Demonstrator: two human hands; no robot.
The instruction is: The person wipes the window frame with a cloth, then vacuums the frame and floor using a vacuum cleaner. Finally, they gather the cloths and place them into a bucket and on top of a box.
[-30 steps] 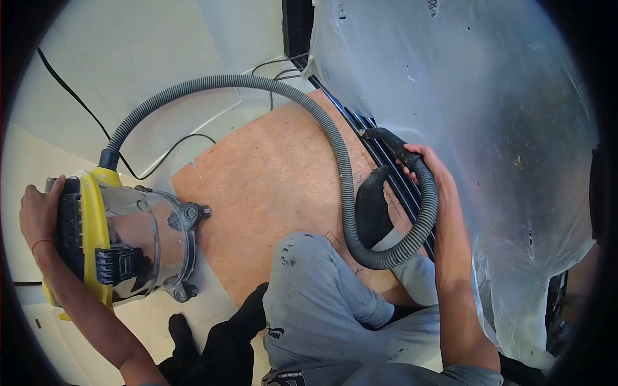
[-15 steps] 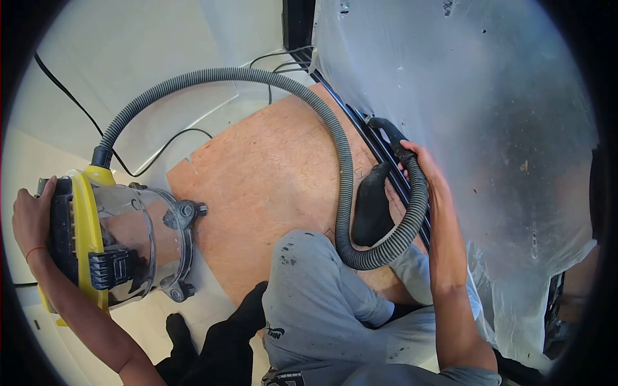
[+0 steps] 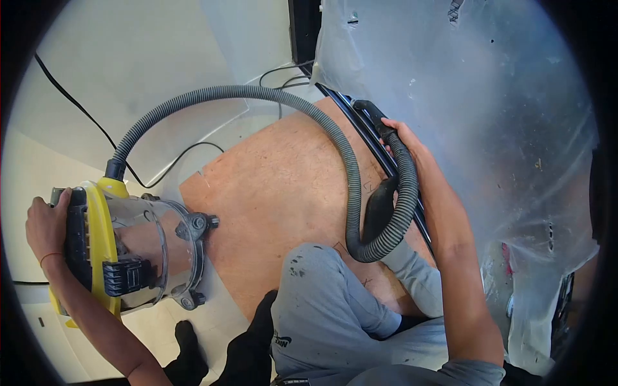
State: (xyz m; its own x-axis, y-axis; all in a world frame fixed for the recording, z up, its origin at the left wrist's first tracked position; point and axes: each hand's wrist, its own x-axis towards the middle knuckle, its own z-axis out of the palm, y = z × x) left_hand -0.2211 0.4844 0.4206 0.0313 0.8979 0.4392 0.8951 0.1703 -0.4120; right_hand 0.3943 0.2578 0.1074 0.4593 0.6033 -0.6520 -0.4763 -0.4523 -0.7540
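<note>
My right hand [image 3: 398,136] is wrapped around the black nozzle handle [image 3: 381,126] of a vacuum hose. The bent tip of the nozzle lies at the black floor track [image 3: 360,125], beside hanging plastic sheeting. From the handle, the grey ribbed hose [image 3: 351,167] loops down past my foot, then arches left to a wet-dry vacuum cleaner [image 3: 145,248] with a yellow and black head and a clear drum. The drum lies sideways in this view, its casters to the right. My left hand [image 3: 46,225] grips the black top of the vacuum head, fingers curled over its edge.
A plywood sheet [image 3: 277,174] covers the floor under the hose and my bent grey-trousered legs. Black cables [image 3: 183,154] run along the pale wall. Another person's black-socked foot [image 3: 187,338] is close by at lower left. Translucent plastic sheeting [image 3: 463,128] hangs at right.
My right hand has slid the nozzle along the track toward its far end, pulling the hose loop with it. My left hand stays on the vacuum head. The whole view has shifted slightly.
</note>
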